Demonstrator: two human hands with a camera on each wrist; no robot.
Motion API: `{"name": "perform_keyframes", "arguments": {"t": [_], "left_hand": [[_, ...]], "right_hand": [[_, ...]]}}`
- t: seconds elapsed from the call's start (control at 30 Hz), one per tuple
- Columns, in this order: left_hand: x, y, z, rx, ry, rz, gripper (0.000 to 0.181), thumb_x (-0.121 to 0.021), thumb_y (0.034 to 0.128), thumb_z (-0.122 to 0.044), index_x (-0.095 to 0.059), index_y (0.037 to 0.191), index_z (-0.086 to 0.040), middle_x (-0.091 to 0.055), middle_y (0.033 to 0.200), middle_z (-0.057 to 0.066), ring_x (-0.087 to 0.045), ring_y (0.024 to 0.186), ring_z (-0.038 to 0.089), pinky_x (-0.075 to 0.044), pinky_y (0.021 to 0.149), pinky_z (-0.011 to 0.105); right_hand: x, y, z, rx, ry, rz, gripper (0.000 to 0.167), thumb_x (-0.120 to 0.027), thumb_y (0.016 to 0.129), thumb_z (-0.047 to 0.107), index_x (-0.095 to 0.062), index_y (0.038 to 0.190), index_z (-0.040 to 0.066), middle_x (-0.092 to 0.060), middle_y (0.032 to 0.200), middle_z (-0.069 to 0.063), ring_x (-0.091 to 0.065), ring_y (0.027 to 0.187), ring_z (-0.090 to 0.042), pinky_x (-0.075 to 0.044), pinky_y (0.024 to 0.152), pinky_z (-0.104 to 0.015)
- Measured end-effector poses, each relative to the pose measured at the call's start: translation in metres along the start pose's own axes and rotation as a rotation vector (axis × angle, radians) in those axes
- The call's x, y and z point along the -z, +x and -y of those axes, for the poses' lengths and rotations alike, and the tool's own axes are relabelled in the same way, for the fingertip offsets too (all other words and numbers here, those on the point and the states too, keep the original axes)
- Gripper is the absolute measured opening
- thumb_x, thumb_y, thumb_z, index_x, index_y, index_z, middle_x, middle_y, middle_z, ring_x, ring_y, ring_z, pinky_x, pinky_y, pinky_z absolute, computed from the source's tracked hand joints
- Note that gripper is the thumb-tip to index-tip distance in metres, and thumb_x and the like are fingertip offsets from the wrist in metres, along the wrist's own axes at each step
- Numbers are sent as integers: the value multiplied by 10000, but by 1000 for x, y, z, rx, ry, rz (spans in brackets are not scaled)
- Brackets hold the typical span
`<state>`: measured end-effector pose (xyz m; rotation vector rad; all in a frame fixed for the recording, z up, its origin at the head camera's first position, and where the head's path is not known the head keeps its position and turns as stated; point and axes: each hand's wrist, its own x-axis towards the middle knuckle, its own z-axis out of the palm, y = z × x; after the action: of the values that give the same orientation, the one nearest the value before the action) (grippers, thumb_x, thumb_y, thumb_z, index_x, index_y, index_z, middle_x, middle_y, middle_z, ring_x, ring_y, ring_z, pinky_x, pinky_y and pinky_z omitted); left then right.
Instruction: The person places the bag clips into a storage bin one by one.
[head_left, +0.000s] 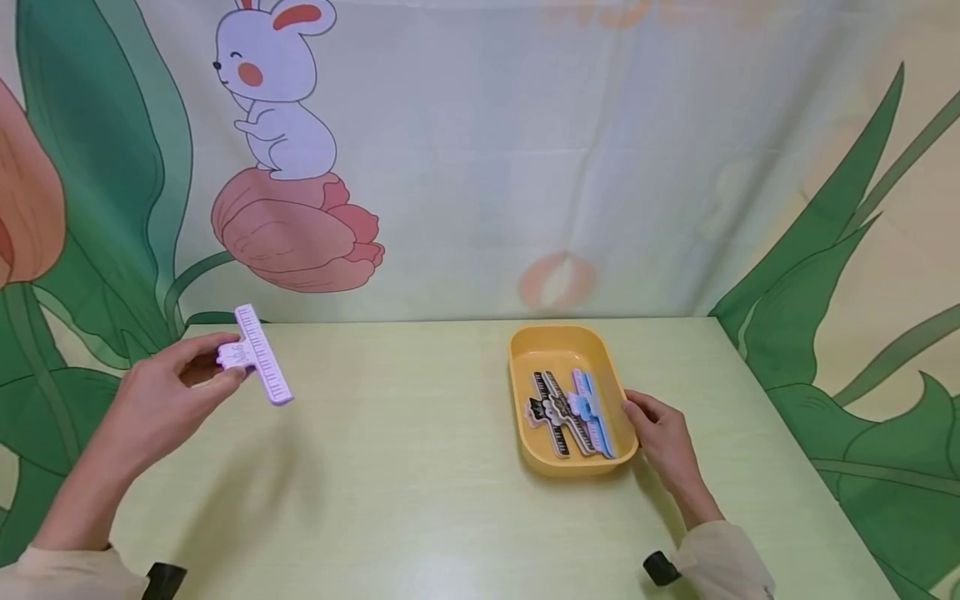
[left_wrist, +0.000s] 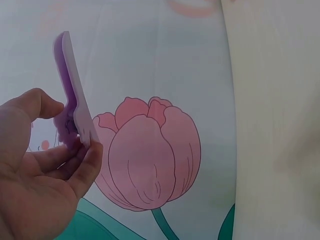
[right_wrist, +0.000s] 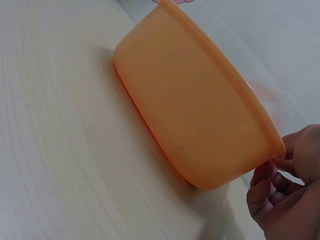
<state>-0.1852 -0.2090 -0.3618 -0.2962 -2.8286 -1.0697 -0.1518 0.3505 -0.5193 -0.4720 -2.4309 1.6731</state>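
Note:
My left hand (head_left: 168, 396) pinches a lilac clip (head_left: 262, 354) with a long ruler-marked bar, held up above the left part of the table. Thumb and fingers press the clip's grip tabs in the left wrist view, where the clip (left_wrist: 72, 85) appears edge-on. On the right side, my right hand (head_left: 663, 442) grips the rim of a yellow plastic basin (head_left: 562, 468) at its near right corner. Several similar clips lie inside it: black-barred ones (head_left: 555, 412) on the left, a blue one (head_left: 596, 417) and a purple one beside them.
A pale wood-look table (head_left: 397, 450) carries the basin. Behind it hangs a white curtain (head_left: 465, 167) printed with a rabbit, tulips and large green leaves. Black straps (head_left: 662, 568) show at both wrists.

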Motion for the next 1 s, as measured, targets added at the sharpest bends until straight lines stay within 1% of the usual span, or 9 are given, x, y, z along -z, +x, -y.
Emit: {"name": "perform_keyframes", "arguments": {"t": [0.17,0.27,0.43,0.73,1.0], "left_hand": [[-1,2,-2,-21,3,15,553,-645,1023,-313,-535,1471,-7,-610,1314,266,-619,1123,400,-454,679,101],[-3,3,-4,-41,2,23,545,-650,1019,-308,-546,1465,-12,-617,1306,261,-628,1111,386,-462,682,118],[-8,4,-8,-64,-14,20,525,-655,1018,-287,-559,1458,-17,-618,1311,242,-632,1113,365,-465,692,103],[-22,5,-16,-94,-95,34,509,-659,1016,-231,-550,1448,14,-597,1326,252,-625,1119,397,-461,737,45],[-36,7,-29,-95,-91,71,519,-667,1010,-244,-548,1453,-1,-607,1330,227,-635,1156,391,-466,772,64]], "right_hand": [[1,-1,0,10,-1,-7,453,-574,1081,252,-569,1449,-13,-611,1365,-230,-600,1085,-284,-563,796,-196],[2,-2,0,3,-2,-9,456,-575,1080,254,-568,1450,-13,-608,1369,-232,-601,1083,-284,-563,794,-196],[1,-1,0,-14,0,-8,448,-573,1082,254,-572,1452,4,-611,1368,-217,-597,1068,-278,-565,797,-203],[0,1,-1,-16,9,-8,438,-574,1081,247,-581,1445,3,-616,1362,-213,-592,1055,-260,-561,786,-191],[0,2,-2,-24,7,-7,439,-567,1084,252,-573,1454,15,-609,1374,-200,-589,1073,-278,-566,805,-203]]}}
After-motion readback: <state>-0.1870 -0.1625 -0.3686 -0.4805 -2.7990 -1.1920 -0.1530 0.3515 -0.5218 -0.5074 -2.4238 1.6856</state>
